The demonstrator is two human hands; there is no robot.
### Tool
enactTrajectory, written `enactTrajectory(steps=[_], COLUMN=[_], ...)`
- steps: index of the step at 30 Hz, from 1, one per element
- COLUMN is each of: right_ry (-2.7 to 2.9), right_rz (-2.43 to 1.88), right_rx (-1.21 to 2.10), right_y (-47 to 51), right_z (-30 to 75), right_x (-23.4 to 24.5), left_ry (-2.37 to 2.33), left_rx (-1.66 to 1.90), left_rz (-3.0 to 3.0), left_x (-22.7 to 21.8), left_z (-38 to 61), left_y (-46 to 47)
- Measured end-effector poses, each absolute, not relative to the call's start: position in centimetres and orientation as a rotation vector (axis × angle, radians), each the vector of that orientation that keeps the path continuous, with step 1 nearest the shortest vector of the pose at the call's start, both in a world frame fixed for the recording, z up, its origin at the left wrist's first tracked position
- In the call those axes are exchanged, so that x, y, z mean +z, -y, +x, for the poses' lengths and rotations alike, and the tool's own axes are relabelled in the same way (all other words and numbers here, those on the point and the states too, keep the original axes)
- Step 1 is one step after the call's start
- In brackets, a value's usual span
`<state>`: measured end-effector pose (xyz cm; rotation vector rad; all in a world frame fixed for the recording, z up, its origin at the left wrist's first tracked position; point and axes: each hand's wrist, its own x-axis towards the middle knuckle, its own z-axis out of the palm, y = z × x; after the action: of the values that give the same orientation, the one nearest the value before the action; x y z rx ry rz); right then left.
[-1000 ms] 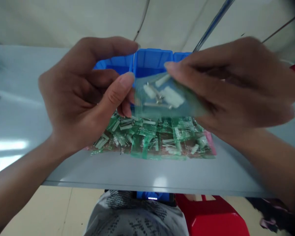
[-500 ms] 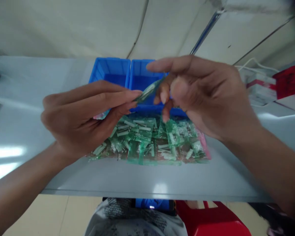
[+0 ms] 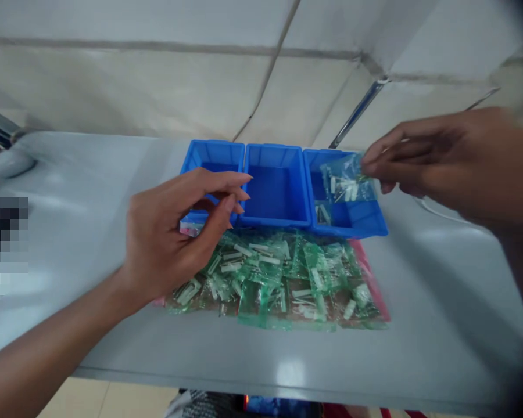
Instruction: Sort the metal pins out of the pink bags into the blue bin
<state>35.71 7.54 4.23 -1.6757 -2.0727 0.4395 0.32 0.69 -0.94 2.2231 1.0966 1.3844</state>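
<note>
My right hand pinches a small clear bag by its corner, above the right blue bin. White strips and thin metal pieces show through the plastic. Inside that bin lies another small bag. My left hand hovers before the left bin, thumb and fingers slightly apart, holding nothing. Below it and to its right, several greenish plastic bags with similar white and metal pieces lie spread over a pink-edged sheet or bag.
The middle blue bin stands between the other two on the grey table. Behind them rises a pale wall with a hanging cable. A rounded grey object rests at the far left. The table's front edge runs along the bottom.
The small bag has passed from my left hand's fingers into my right hand, which has moved right over the right bin. My left hand has let go; the view has tilted up.
</note>
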Motion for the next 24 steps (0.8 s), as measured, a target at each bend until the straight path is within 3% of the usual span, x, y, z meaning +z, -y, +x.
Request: enactTrajectory(steps=[9,16,24], right_ry=[2.364,2.758,2.867], right_rz=[-1.781,-1.414,-1.446], right_rx=[0.286,-0.074,-0.125], right_y=[-7.8,-8.1,-7.5], right_z=[33.3,34.9,34.2], right_x=[1.9,1.0,0.2], left_ry=[-1.018,-0.997,-0.939], left_rx=[1.232,1.235,1.203], left_rz=[2.536,2.615,2.705], left_x=[-0.7,-0.7,-1.0], left_z=[0.5,0.2,-0.3], left_y=[-0.7,-0.8,-1.2])
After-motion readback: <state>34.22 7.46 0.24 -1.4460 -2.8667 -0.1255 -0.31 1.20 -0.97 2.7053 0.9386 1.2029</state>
